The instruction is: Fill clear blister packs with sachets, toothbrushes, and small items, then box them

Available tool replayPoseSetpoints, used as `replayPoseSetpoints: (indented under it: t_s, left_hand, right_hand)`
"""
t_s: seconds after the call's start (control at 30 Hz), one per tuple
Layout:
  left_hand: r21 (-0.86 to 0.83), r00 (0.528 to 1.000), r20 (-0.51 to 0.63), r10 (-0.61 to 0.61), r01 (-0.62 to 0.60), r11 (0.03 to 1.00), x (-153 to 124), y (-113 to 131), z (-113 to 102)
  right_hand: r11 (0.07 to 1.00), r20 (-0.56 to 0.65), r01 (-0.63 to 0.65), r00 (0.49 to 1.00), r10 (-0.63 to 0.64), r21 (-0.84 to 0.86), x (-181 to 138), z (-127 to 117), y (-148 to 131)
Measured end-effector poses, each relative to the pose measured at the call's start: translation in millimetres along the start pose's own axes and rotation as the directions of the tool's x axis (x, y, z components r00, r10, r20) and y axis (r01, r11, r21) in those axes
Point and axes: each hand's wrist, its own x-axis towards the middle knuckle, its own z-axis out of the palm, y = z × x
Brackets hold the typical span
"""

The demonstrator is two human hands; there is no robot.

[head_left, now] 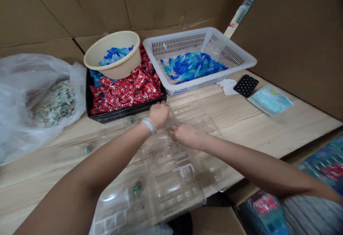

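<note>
Several clear plastic blister trays (171, 188) lie across the table in front of me, some overlapping. Small green pieces (136, 189) sit in a few of their hollows. My left hand (159, 115) is closed over the far part of the trays, close to the front corner of the black box; what its curled fingers hold is hidden. Just to its right and nearer me, my right hand (187, 136) has its fingertips pinched together low over the clear plastic. Anything between those fingertips is too small or blurred to name.
A black box (125, 113) holds red printed packets (123, 92) and a cream tub (112, 65) with blue pieces. A white basket (187, 85) holds more. At left is a plastic bag (16, 120) of small pieces; at right, a dotted black object (246, 85) and a blue packet (272, 99).
</note>
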Motion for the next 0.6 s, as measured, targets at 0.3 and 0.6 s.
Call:
replayPoseSetpoints:
  t_s: [0.3, 0.6]
  left_hand:
    - [0.01, 1.0, 0.024, 0.017, -0.018, 1.0, 2.0, -6.5, 2.1]
    - [0.007, 0.999, 0.024, 0.043, -0.043, 0.999, -1.4, -11.1, 6.0]
  right_hand:
    - [0.95, -0.226, 0.022, 0.973, 0.051, 0.312, -29.8, 11.0, 12.5]
    - [0.962, -0.272, -0.128, 0.943, 0.194, 0.243, -24.1, 16.6, 10.2]
